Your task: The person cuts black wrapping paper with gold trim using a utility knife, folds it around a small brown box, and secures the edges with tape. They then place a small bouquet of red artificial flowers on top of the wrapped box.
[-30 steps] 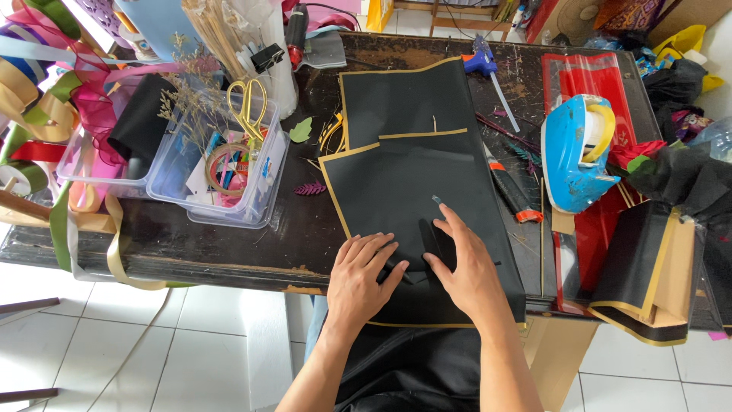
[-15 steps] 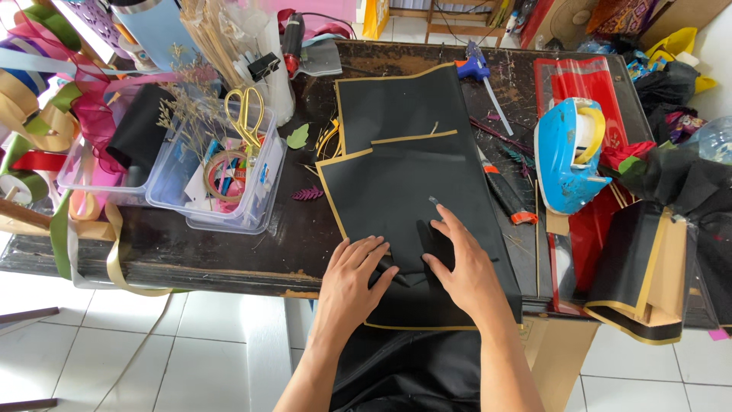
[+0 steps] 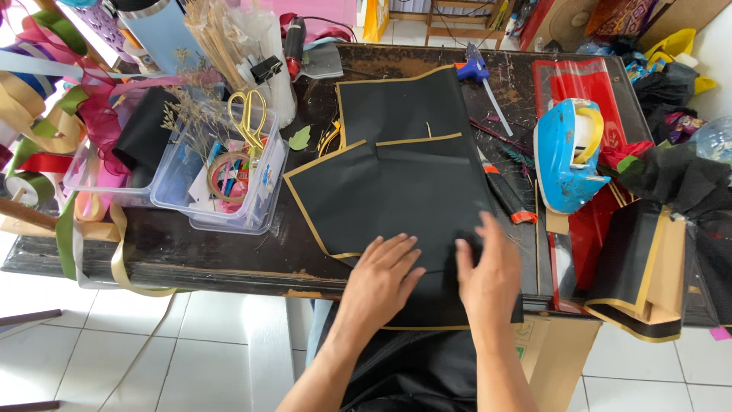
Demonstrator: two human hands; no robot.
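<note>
black sheet (image 3: 404,191) partly under hands, forearms cropped

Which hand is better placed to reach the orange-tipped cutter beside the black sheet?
Right, probably. The right hand lies on the black sheet just below the cutter; the left hand sits farther away.

Blue tape dispenser (image 3: 566,156), gold scissors (image 3: 248,114) in clear bin (image 3: 263,210) — ribbons (image 3: 46,122) left.

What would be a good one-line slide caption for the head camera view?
Both hands, left and right, press flat on a black gold-edged sheet on a cluttered dark craft table.
</note>
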